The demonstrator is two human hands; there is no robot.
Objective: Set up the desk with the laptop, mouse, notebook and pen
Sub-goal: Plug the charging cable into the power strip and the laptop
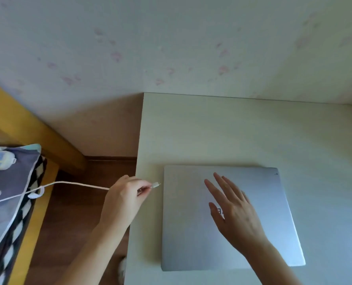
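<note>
The laptop (222, 219) lies closed and flat on the desk (243, 130), near its left edge and toward the near side, lid up, which suits a machine about to be plugged in before it is opened. The right hand (232, 212) lies spread over the lid, fingers straight and slightly fanned, pointing to about 11 o'clock; it grips nothing, and whether the palm truly presses the lid or hovers just above it cannot be told. I judge it is there to steady the laptop so it does not slide when the plug goes in. The left hand (127, 196) pinches the plug (155, 185) of a white cable (68, 183) between thumb and fingertips, the other fingers curled, with the plug tip aimed to 3 o'clock at the laptop's left edge. From that hand the laptop lies at 3 o'clock, just beside the plug tip but not yet touching it. The cable trails away at 9 o'clock, slack, over the floor gap to a patterned cushion (10, 192) on a yellow-framed seat (33, 223). No mouse, notebook or pen is in view, so the set-up seems at an early stage.
</note>
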